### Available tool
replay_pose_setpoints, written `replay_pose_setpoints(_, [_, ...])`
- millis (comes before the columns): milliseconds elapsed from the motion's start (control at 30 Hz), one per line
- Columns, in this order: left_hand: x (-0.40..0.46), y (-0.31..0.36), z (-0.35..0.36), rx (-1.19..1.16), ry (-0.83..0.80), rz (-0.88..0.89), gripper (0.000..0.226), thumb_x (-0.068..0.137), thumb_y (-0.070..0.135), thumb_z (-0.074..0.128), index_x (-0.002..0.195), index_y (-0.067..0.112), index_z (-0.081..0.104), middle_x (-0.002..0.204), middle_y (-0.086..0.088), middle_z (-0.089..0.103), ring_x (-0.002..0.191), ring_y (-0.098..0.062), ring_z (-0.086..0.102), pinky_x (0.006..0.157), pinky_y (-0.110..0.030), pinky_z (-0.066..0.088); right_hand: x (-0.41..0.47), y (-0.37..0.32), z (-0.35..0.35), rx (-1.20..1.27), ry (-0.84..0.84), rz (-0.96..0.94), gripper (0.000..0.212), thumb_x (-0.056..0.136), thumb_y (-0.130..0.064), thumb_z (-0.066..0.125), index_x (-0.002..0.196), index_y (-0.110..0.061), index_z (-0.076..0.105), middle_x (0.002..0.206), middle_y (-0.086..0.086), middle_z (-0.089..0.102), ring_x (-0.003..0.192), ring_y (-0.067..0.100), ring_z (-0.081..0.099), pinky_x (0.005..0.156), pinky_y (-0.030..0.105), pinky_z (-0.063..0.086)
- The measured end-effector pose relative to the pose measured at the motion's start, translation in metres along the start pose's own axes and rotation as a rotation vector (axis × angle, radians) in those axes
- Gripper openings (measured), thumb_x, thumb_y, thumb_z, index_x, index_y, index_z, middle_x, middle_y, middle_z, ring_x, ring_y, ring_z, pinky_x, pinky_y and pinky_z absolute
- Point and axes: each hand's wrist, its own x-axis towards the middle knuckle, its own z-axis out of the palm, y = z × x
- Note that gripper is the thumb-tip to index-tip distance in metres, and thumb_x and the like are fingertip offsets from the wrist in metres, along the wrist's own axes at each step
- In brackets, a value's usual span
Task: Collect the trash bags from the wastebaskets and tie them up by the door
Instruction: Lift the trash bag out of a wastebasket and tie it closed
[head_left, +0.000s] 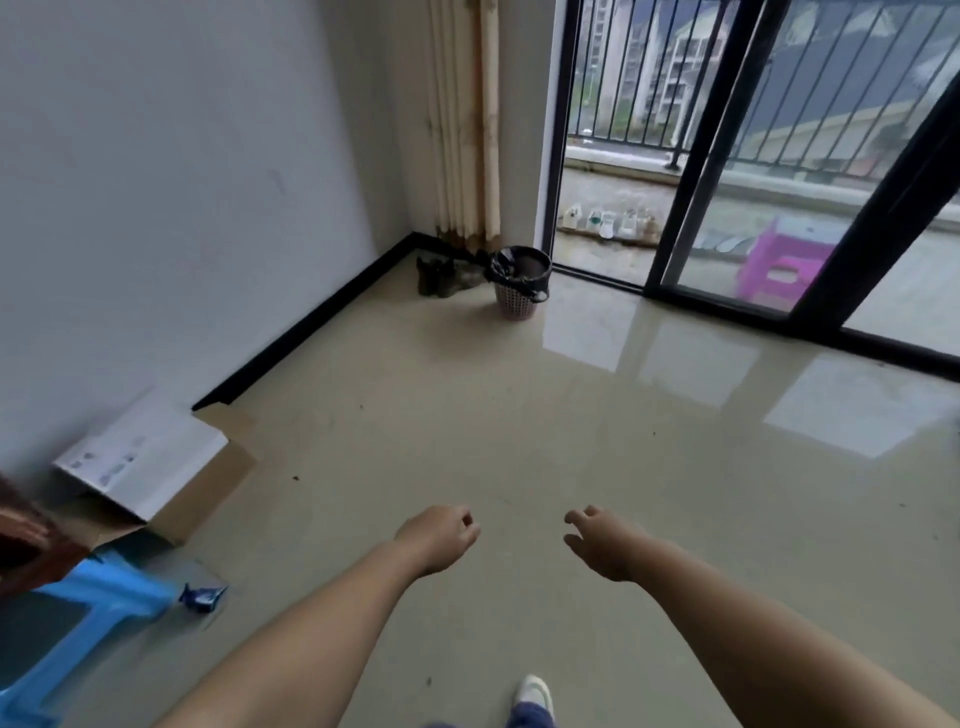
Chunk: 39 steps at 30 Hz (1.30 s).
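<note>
A small pink lattice wastebasket (515, 304) stands on the floor in the far corner, beside the sliding glass door (727, 208). A black trash bag (519, 265) lines it, folded over the rim. My left hand (441, 538) and my right hand (602, 543) are stretched out in front of me over the bare floor, far short of the basket. Both hold nothing; their fingers hang loosely curled.
A pair of dark shoes (441, 275) lies left of the basket by the wall. An open cardboard box (156, 478) and a blue plastic stool (88, 613) sit at the lower left. A purple stool (779, 265) stands outside on the balcony. My foot (532, 696) shows below.
</note>
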Motion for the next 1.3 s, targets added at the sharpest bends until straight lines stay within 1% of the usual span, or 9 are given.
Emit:
replay_pose_setpoints(167, [0.098,-0.018,-0.080,-0.067,0.012,-0.074,0.033,0.096,0.036,0.041,0.110,0.013,0.060,0.114,-0.010,0.066,0.105,-0.027,0.060,0.087,-0.032,0.046,0.107,0.004,-0.080,-0.050,-0.059,-0.020,0.048,0.099,-0.039,0.029,0.142,-0.019,0.029,0.144,0.009,0.036,0.130,0.030,0.041,0.104,0.044,0.039])
replay_pose_setpoints(333, [0.228,-0.039,-0.159,-0.031,-0.005,-0.071,0.033,0.096,0.035,0.040,0.107,0.010,0.060,0.113,-0.012,0.065,0.104,-0.028,0.059,0.086,-0.032,0.045,0.233,-0.005,-0.157,-0.035,-0.029,-0.052,0.048,0.099,-0.039,0.030,0.142,-0.018,0.029,0.144,0.010,0.037,0.130,0.030,0.041,0.104,0.044,0.039])
replay_pose_setpoints(467, [0.336,-0.046,-0.245,0.036,-0.016,-0.008,0.034,0.096,0.035,0.039,0.106,0.010,0.060,0.113,-0.013,0.065,0.104,-0.029,0.059,0.085,-0.031,0.045,0.335,-0.008,-0.229,0.069,0.015,0.017,0.047,0.099,-0.037,0.030,0.141,-0.016,0.031,0.143,0.012,0.038,0.127,0.032,0.044,0.104,0.042,0.040])
replay_pose_setpoints(600, [0.432,-0.045,-0.339,0.126,-0.027,0.034,0.034,0.097,0.032,0.037,0.107,0.008,0.058,0.113,-0.014,0.064,0.104,-0.030,0.059,0.078,-0.031,0.042,0.411,-0.014,-0.301,0.226,0.070,0.064,0.045,0.099,-0.034,0.033,0.138,-0.012,0.035,0.139,0.015,0.041,0.122,0.033,0.048,0.103,0.038,0.040])
replay_pose_setpoints(700, [0.503,-0.035,-0.385,0.134,-0.046,0.048,0.034,0.096,0.033,0.039,0.104,0.008,0.059,0.110,-0.014,0.065,0.102,-0.031,0.060,0.082,-0.033,0.046,0.455,-0.007,-0.343,0.284,0.086,0.105,0.045,0.099,-0.036,0.032,0.138,-0.014,0.035,0.139,0.014,0.043,0.120,0.033,0.050,0.102,0.039,0.040])
replay_pose_setpoints(833, [0.594,-0.005,-0.417,0.071,-0.102,0.089,0.033,0.095,0.031,0.040,0.105,0.008,0.061,0.110,-0.011,0.064,0.102,-0.030,0.059,0.085,-0.033,0.046,0.521,0.028,-0.392,0.359,0.085,0.181,0.046,0.099,-0.035,0.032,0.139,-0.013,0.034,0.140,0.014,0.042,0.123,0.032,0.049,0.102,0.037,0.038])
replay_pose_setpoints(967, [0.696,0.022,-0.438,0.031,-0.117,0.104,0.031,0.094,0.030,0.042,0.105,0.009,0.062,0.112,-0.012,0.065,0.102,-0.030,0.059,0.087,-0.034,0.047,0.605,0.074,-0.439,0.390,0.107,0.182,0.046,0.099,-0.035,0.033,0.139,-0.013,0.034,0.139,0.015,0.042,0.122,0.032,0.049,0.102,0.038,0.039])
replay_pose_setpoints(1133, [0.819,0.043,-0.458,-0.099,-0.116,0.049,0.021,0.093,0.028,0.042,0.088,0.015,0.058,0.096,-0.008,0.065,0.082,-0.023,0.055,0.071,-0.027,0.041,0.716,0.132,-0.489,0.382,0.053,0.183,0.045,0.099,-0.035,0.033,0.138,-0.013,0.036,0.138,0.015,0.043,0.122,0.032,0.049,0.101,0.036,0.039])
replay_pose_setpoints(1300, [0.941,0.041,-0.454,-0.227,-0.127,-0.006,0.021,0.091,0.026,0.043,0.082,0.017,0.059,0.082,-0.001,0.061,0.073,-0.018,0.051,0.062,-0.025,0.039,0.833,0.172,-0.501,0.419,-0.006,0.221,0.045,0.099,-0.038,0.031,0.136,-0.016,0.038,0.137,0.014,0.045,0.122,0.032,0.049,0.102,0.038,0.040])
